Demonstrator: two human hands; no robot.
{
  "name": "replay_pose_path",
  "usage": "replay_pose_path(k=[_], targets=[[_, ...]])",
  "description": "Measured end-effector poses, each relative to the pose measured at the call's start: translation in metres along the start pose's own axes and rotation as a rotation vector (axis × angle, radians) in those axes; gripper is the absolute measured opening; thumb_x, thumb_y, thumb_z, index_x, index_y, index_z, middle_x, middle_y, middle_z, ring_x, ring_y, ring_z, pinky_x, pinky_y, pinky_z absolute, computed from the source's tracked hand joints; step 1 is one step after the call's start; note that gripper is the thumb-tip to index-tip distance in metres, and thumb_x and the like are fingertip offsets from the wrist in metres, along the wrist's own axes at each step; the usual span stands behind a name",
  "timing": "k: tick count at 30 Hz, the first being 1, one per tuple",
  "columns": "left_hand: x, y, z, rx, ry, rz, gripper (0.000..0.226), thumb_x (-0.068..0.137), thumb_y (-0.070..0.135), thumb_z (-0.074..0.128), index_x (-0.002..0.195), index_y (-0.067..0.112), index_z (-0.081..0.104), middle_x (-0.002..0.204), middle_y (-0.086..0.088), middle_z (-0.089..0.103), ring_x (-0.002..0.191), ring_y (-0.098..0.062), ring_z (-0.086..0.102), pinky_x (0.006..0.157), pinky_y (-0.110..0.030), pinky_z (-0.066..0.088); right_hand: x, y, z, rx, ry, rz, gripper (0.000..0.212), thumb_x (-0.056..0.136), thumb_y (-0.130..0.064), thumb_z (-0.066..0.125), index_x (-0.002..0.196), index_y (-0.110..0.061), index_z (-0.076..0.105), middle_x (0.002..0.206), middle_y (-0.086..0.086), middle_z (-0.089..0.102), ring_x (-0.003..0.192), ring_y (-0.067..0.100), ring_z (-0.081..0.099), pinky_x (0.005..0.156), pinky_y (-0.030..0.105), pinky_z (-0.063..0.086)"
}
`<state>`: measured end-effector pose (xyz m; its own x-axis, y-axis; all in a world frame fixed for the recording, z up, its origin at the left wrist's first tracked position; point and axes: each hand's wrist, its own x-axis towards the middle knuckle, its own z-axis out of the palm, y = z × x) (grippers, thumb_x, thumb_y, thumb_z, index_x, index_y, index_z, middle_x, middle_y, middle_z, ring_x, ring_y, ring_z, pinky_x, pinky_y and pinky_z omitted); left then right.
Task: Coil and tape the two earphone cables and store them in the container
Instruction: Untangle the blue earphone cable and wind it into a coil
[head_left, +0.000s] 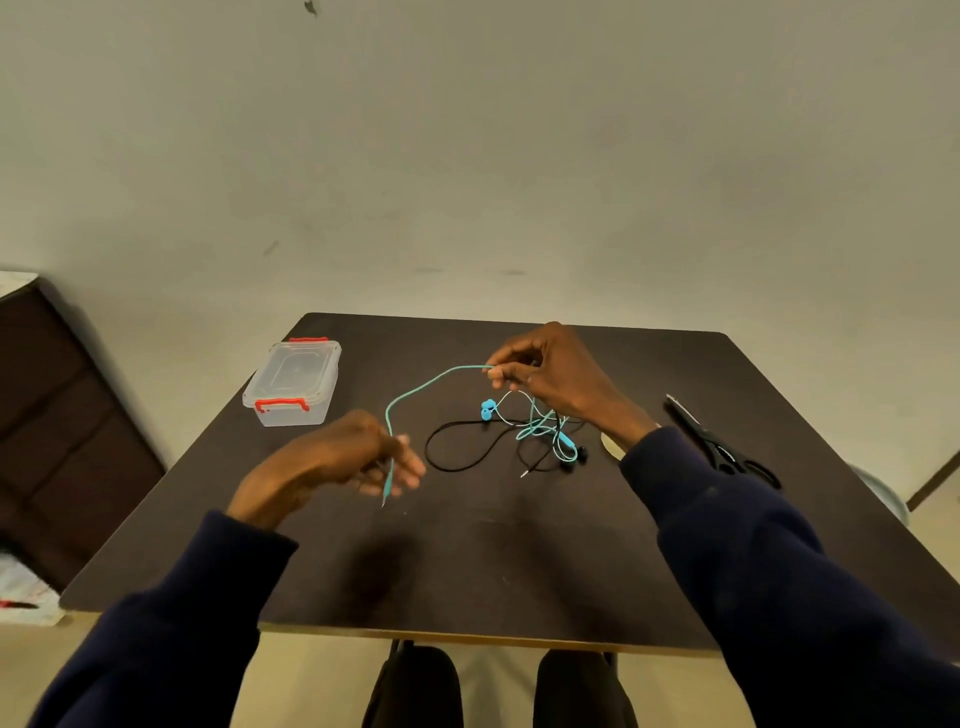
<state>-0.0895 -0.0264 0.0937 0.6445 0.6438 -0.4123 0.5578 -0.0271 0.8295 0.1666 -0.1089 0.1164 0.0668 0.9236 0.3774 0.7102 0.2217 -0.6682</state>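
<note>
A turquoise earphone cable (415, 391) arcs between both hands above the dark table (467, 561). My left hand (353, 457) pinches it near the plug end, which hangs down past the fingers. My right hand (550, 371) pinches the cable higher up, farther back. The rest of the turquoise cable, with its blue earbuds (487, 408), droops onto the table and tangles with a black earphone cable (457, 447). A clear plastic container (292, 382) with red clips and its lid on stands at the back left of the table.
Black scissors (719, 447) lie near the table's right edge. A pale roll-like object (612, 446) peeks out behind my right wrist. A dark cabinet (62, 431) stands left of the table. My legs show below the front edge.
</note>
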Motion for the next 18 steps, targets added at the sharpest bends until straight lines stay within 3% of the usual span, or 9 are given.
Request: replay_pose_path(k=[3,5,7,8,11,12,14,16,18], targets=[[-0.007,-0.015,-0.001,0.285,-0.117,-0.104,0.032,0.103,0.025,0.05,0.096,0.003,0.072,0.085,-0.009,0.075,0.067,-0.011,0.065,0.061,-0.019,0.051,0.0,-0.001,0.007,0.029,-0.033,0.012,0.011,0.09,-0.014,0.074,0.096,-0.007,0.079,0.079,0.003,0.076,0.064,0.0,0.066,0.062,0.014,0.05],[-0.011,-0.014,0.0,0.528,-0.129,-0.152,0.037,0.099,0.037,0.055,0.081,0.009,0.069,0.07,-0.002,0.067,0.06,-0.009,0.058,0.062,-0.021,0.048,-0.001,-0.002,0.012,0.025,-0.061,0.008,0.01,0.09,-0.014,0.074,0.096,-0.007,0.079,0.079,0.002,0.076,0.064,0.0,0.066,0.062,0.015,0.051],[-0.014,-0.004,0.002,0.757,0.036,-0.143,0.04,0.093,0.051,0.06,0.077,0.014,0.059,0.071,0.001,0.058,0.063,-0.01,0.052,0.063,-0.024,0.042,-0.001,-0.005,0.014,0.02,-0.079,0.011,0.01,0.09,-0.015,0.074,0.096,-0.008,0.079,0.078,0.002,0.076,0.063,-0.001,0.066,0.061,0.013,0.05],[-0.013,0.001,0.005,0.801,0.164,-0.092,0.038,0.091,0.053,0.062,0.087,0.015,0.057,0.081,0.0,0.058,0.072,-0.011,0.054,0.066,-0.024,0.041,-0.001,-0.006,0.014,0.023,-0.081,0.018,0.01,0.09,-0.015,0.074,0.096,-0.008,0.079,0.079,0.002,0.076,0.063,-0.002,0.066,0.06,0.012,0.049],[-0.002,0.023,0.02,0.582,0.408,0.261,0.054,0.092,0.044,0.065,0.137,0.017,0.052,0.131,-0.006,0.059,0.121,-0.024,0.056,0.098,-0.037,0.047,-0.001,-0.006,0.012,0.019,-0.071,0.027,0.011,0.09,-0.016,0.074,0.097,-0.01,0.079,0.08,0.001,0.076,0.064,-0.001,0.067,0.059,0.012,0.05],[0.003,0.031,0.026,0.488,0.409,0.378,0.05,0.092,0.041,0.065,0.136,0.019,0.056,0.126,-0.007,0.064,0.119,-0.025,0.06,0.101,-0.044,0.049,-0.001,-0.006,0.012,0.012,-0.064,0.021,0.011,0.089,-0.016,0.074,0.097,-0.011,0.079,0.08,0.0,0.076,0.066,0.001,0.068,0.061,0.013,0.051],[0.01,0.043,0.034,0.337,0.387,0.532,0.028,0.092,0.037,0.065,0.112,0.02,0.073,0.095,-0.004,0.075,0.091,-0.023,0.072,0.087,-0.049,0.058,-0.002,-0.007,0.011,-0.004,-0.057,0.005,0.01,0.088,-0.017,0.075,0.096,-0.013,0.08,0.081,-0.002,0.077,0.071,0.005,0.071,0.067,0.018,0.057],[0.016,0.05,0.038,0.222,0.416,0.565,0.018,0.091,0.033,0.067,0.094,0.018,0.078,0.075,0.001,0.076,0.07,-0.018,0.073,0.074,-0.041,0.062,-0.002,-0.008,0.01,-0.005,-0.053,-0.001,0.011,0.087,-0.017,0.076,0.096,-0.013,0.08,0.084,-0.002,0.077,0.076,0.006,0.073,0.072,0.021,0.059],[0.019,0.057,0.04,0.187,0.449,0.581,0.016,0.09,0.028,0.071,0.085,0.016,0.079,0.066,0.001,0.074,0.061,-0.016,0.072,0.062,-0.03,0.061,-0.003,-0.007,0.008,-0.004,-0.043,-0.003,0.011,0.085,-0.016,0.078,0.095,-0.012,0.079,0.085,-0.001,0.077,0.077,0.007,0.074,0.074,0.022,0.06]])
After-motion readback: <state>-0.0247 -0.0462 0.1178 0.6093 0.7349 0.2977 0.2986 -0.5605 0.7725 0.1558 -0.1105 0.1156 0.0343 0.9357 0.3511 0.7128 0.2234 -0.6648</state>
